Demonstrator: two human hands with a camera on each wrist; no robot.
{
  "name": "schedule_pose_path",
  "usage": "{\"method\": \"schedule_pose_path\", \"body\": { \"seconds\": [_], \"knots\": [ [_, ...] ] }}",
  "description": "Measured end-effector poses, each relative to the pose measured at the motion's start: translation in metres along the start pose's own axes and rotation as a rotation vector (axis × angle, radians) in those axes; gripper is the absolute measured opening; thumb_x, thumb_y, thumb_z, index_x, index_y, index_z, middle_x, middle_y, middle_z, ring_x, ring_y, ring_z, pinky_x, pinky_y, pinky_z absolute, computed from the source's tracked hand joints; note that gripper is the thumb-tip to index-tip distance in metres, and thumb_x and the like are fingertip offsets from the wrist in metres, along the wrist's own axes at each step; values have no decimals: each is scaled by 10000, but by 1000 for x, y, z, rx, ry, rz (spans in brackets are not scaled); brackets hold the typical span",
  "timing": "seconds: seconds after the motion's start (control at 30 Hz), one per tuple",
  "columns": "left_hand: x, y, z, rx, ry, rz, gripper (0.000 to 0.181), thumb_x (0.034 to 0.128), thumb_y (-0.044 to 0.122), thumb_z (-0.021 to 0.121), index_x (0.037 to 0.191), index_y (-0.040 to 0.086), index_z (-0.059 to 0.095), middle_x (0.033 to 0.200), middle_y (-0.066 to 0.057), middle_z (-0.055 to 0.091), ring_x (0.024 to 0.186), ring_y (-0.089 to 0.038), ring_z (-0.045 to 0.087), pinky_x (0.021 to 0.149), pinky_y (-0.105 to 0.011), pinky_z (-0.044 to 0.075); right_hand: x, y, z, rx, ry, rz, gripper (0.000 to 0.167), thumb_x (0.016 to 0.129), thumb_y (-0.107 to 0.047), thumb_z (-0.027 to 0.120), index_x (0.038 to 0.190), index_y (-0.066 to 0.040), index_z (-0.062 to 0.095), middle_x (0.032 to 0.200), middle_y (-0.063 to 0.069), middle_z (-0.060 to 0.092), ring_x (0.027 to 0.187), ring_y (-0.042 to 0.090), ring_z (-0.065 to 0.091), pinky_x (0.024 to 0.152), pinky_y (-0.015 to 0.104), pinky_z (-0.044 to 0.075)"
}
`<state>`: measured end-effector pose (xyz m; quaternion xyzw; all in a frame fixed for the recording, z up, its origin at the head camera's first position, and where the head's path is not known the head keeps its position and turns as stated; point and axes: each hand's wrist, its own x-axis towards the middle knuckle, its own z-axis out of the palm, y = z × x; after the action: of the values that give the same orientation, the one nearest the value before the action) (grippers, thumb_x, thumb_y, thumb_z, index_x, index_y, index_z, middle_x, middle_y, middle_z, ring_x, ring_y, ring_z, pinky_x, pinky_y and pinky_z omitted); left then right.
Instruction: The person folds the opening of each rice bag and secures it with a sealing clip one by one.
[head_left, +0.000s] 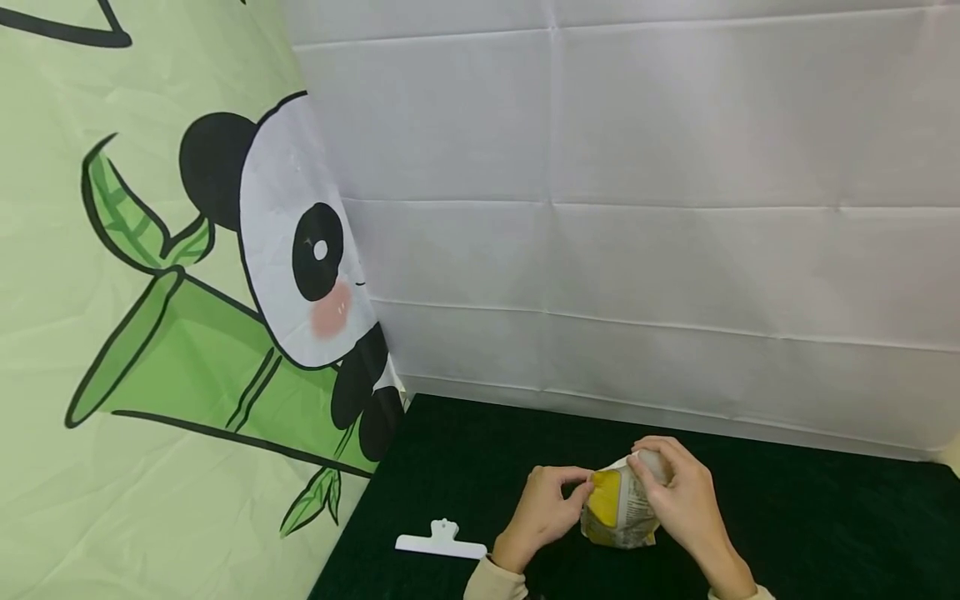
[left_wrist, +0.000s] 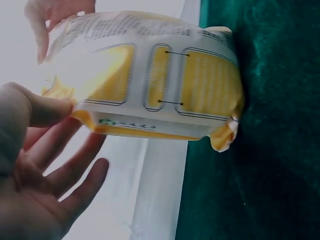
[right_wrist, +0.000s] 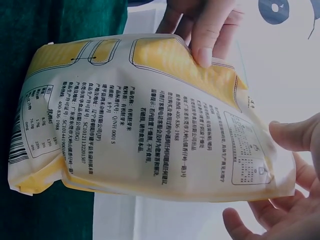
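A yellow and white rice bag (head_left: 621, 508), printed with dark text, stands on the dark green cloth between both hands. My left hand (head_left: 546, 507) pinches its upper left corner between thumb and forefinger; in the left wrist view the other fingers of the left hand (left_wrist: 60, 160) spread loosely below. On the opposite side my right hand (head_left: 681, 496) grips the bag's top, thumb on the near face. The right wrist view shows the label side of the bag (right_wrist: 150, 130), with the right hand (right_wrist: 285, 200) at its upper end. The bag's contents are hidden.
A white wide-jawed clip (head_left: 441, 542) lies on the dark green tabletop (head_left: 465, 450), left of the left hand. Behind the table hangs a creased white sheet (head_left: 675, 250). A green panda-printed cloth (head_left: 187, 350) borders the left side.
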<state>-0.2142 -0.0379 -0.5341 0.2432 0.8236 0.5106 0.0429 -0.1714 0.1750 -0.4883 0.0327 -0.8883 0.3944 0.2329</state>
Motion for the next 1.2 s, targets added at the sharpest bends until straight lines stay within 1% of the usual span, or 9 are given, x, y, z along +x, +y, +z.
{"method": "schedule_pose_path", "body": {
  "seconds": [0.23,0.33,0.4,0.5,0.7,0.8,0.93,1.07,1.2],
  "knots": [
    [2,5,12,142,201,98,177,1041,295,702,1074,167,820,1024,17,833,808,56,703,676,-130,566,2,1,0,6,0,-6,135,982,-107,767,1113,-136,756,1198,26,737,1001,186,657,798,284,550],
    [3,4,17,188,249,111,179,1043,311,702,1065,185,826,991,31,832,723,77,656,615,-103,521,3,2,0,3,2,-15,140,975,-98,773,1109,-138,758,1194,20,738,995,169,653,796,278,553],
    [3,2,18,196,265,119,193,1052,328,690,1084,199,830,1004,42,832,751,83,665,642,-120,539,3,3,0,3,2,-18,140,974,-95,773,1107,-139,760,1196,18,738,996,168,654,799,278,554],
    [4,-2,19,172,254,118,275,1086,386,621,1136,208,826,1037,47,829,824,60,687,710,-164,576,4,3,0,4,-3,-22,138,978,-91,766,1109,-134,761,1208,26,735,1016,189,665,815,291,558],
    [7,-7,17,17,145,48,483,1138,463,464,1123,136,819,1062,8,804,894,15,644,790,-193,570,6,4,-2,5,-18,-23,139,989,-75,742,1122,-112,755,1236,56,726,1055,230,682,856,337,562],
    [9,-8,18,-20,106,21,432,1116,452,529,1115,133,820,1079,14,793,939,22,651,810,-186,572,6,5,-2,5,-22,-24,144,988,-71,739,1126,-109,754,1241,61,725,1042,226,676,846,323,559],
    [9,-7,19,-25,96,12,354,1087,432,602,1115,158,824,1119,25,797,1003,8,677,819,-185,579,6,4,-4,11,-35,-17,149,995,-84,733,1142,-108,748,1251,68,721,1024,224,663,826,318,554],
    [9,-6,20,-18,112,-6,305,1070,414,642,1094,175,829,1110,44,796,997,15,674,802,-173,573,6,4,-6,38,-64,8,170,1018,-146,721,1183,-107,732,1283,98,704,1035,268,660,813,385,557],
    [9,-4,21,-6,128,-9,258,1060,377,670,1084,178,832,1084,54,794,967,26,665,787,-166,569,6,2,-6,63,-69,28,331,1021,-188,727,1330,-94,659,1327,137,687,1072,329,667,819,491,594]
  ]
}}
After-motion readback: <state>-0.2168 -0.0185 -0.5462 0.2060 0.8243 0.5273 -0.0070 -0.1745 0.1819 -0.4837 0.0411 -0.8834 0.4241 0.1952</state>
